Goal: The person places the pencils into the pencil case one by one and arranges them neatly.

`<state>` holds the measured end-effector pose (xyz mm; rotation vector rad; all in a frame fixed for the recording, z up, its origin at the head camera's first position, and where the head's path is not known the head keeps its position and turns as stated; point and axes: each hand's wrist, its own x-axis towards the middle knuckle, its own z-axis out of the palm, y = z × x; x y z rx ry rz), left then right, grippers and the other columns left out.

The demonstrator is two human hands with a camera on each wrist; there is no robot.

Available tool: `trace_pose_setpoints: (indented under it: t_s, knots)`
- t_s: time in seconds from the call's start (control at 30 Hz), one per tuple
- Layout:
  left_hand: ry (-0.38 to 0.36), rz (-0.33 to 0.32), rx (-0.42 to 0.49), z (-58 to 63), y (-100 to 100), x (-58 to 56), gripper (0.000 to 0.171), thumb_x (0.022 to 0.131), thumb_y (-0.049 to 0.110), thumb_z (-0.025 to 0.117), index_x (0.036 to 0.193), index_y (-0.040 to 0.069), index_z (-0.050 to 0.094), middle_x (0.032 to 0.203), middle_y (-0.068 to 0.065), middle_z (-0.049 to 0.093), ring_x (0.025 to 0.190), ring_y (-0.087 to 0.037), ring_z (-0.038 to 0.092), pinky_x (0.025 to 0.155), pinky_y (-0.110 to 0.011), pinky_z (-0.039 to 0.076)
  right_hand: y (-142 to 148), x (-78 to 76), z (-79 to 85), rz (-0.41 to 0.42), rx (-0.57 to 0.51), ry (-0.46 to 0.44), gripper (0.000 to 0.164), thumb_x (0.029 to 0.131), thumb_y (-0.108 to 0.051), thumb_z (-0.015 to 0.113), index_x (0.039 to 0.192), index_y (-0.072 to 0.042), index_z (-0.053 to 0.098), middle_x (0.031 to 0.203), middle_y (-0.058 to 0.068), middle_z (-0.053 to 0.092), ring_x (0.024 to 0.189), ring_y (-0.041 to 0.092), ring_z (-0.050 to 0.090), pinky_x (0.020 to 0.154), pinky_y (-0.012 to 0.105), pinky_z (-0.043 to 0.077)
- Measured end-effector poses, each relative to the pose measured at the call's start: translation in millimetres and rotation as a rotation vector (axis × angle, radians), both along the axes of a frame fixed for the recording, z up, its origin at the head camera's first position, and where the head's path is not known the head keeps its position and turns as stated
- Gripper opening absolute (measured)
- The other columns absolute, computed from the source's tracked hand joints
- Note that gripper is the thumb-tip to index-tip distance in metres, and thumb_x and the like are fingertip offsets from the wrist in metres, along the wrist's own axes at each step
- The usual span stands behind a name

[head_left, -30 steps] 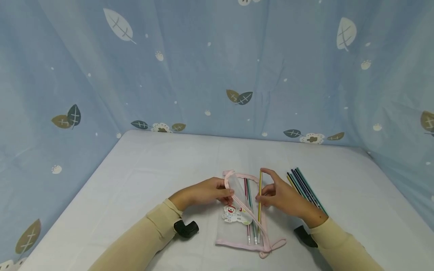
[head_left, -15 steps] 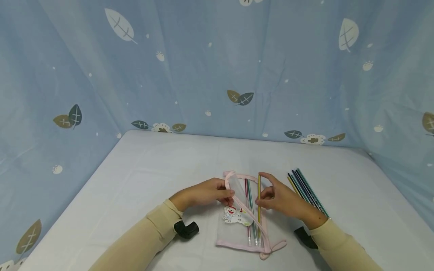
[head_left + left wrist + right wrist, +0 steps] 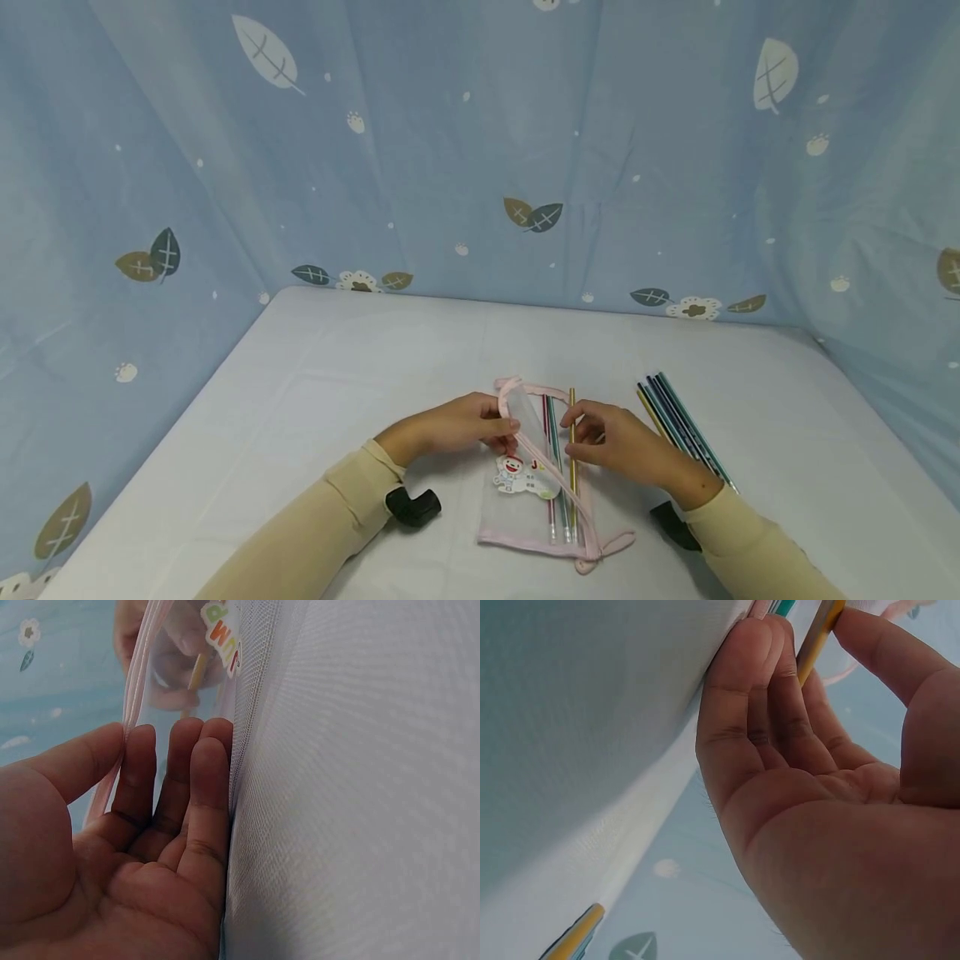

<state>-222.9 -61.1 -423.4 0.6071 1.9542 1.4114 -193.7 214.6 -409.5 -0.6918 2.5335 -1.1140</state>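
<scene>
A see-through mesh pencil case (image 3: pixel 513 521) with pink trim lies on the table. My left hand (image 3: pixel 472 421) pinches its pink-edged opening between thumb and index finger, as the left wrist view shows, and the flap is folded back. Inside the case lie a red pencil (image 3: pixel 545 412) and a green pencil (image 3: pixel 553 425). A yellow pencil (image 3: pixel 573 479) stands lengthwise along the case's right side, its lower part in the case. My right hand (image 3: pixel 622 442) holds this pencil, the thumb against it in the right wrist view (image 3: pixel 821 637).
A bundle of several dark, teal and yellow pencils (image 3: pixel 678 421) lies to the right, beyond the right hand. The table (image 3: pixel 360 358) has a white cover. A blue curtain (image 3: pixel 420 150) with leaf prints stands behind and at both sides.
The yellow pencil has slid down toward the near end of the case. My right index finger has left the pencil's top end and moved lower. The left hand stays put.
</scene>
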Motion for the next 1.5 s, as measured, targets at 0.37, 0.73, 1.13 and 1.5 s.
trace_pose_setpoints:
  t_s: [0.37,0.73,1.13,1.5]
  knots:
    - [0.011,-0.005,-0.018,-2.5,0,-1.3,0.027,0.104,0.022,0.054,0.104,0.000,0.068,0.094,-0.003,0.073,0.087,-0.010,0.067,0.085,-0.024,0.055,-5,2.5,-1.6,0.030,0.033,0.039,0.024,0.091,-0.017,0.074,0.109,-0.006,0.062,0.084,-0.001,0.062,0.075,0.006,0.057,0.063,0.023,0.051]
    - [-0.002,-0.012,-0.003,-0.6,-1,-1.4,0.026,0.104,0.021,0.054,0.104,-0.001,0.067,0.093,-0.003,0.072,0.087,-0.010,0.067,0.086,-0.025,0.056,-8,4.2,0.8,0.084,0.052,0.048,0.023,0.090,-0.015,0.075,0.108,-0.006,0.065,0.084,-0.003,0.060,0.075,0.005,0.055,0.064,0.022,0.051]
    - [-0.005,-0.011,0.003,-0.9,-1,-2.1,0.026,0.104,0.021,0.054,0.104,-0.001,0.067,0.092,-0.003,0.072,0.087,-0.010,0.068,0.086,-0.025,0.056,-8,5.8,3.4,0.130,0.050,0.074,0.023,0.091,-0.018,0.074,0.110,-0.009,0.065,0.085,-0.004,0.062,0.074,0.004,0.056,0.063,0.023,0.052]
    - [-0.001,-0.017,0.012,-1.6,-2,-2.1,0.026,0.105,0.019,0.053,0.104,-0.003,0.067,0.093,-0.005,0.072,0.087,-0.010,0.068,0.085,-0.026,0.057,-5,6.4,10.2,-0.023,0.176,0.215,0.019,0.090,-0.009,0.073,0.108,-0.010,0.067,0.088,-0.005,0.065,0.079,0.006,0.058,0.065,0.022,0.051]
